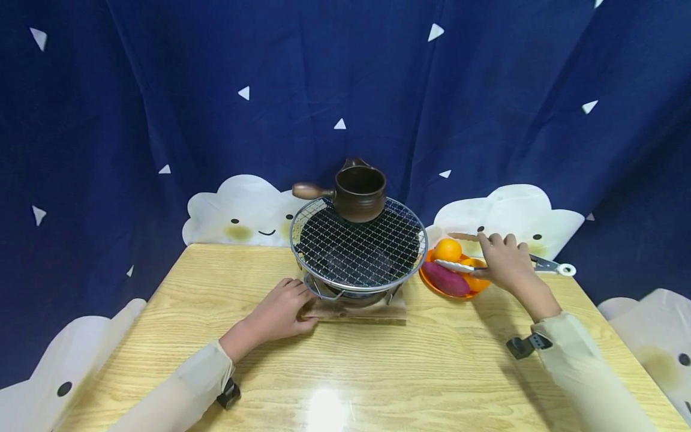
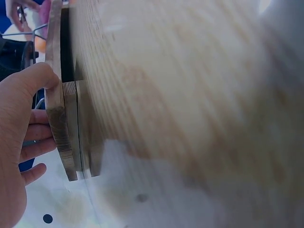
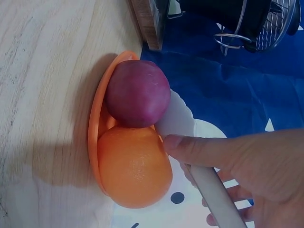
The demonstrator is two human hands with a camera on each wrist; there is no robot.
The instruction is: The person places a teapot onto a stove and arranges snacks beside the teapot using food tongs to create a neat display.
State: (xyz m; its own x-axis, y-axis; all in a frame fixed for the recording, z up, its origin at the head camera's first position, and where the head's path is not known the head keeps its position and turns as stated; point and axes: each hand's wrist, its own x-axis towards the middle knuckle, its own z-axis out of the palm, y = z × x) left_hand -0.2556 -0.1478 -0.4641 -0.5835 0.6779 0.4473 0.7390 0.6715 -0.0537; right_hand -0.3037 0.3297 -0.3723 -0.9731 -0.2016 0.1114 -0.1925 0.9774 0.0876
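Note:
My right hand (image 1: pixel 507 262) grips a pair of tongs (image 1: pixel 546 264) with pale scalloped tips and a white ring at the tail. Those tips hover over an orange plate (image 3: pixel 96 126), close to a purple sweet potato (image 1: pixel 447 280) and the oranges (image 1: pixel 447 250) lying on it. In the right wrist view a tong tip lies behind the sweet potato and the front orange (image 3: pixel 135 168); whether it touches them I cannot tell. My left hand (image 1: pixel 281 309) holds the left end of a wooden board (image 2: pixel 56 102), thumb at its front edge, under a round grill (image 1: pixel 356 246).
A brown pot (image 1: pixel 358 201) with a wooden side handle sits at the back of the grill's wire mesh. Wire handles (image 1: pixel 324 290) stick out from the grill's side. Behind the wooden table (image 1: pixel 432 372) hangs a blue curtain (image 1: pixel 345 72) with white clouds.

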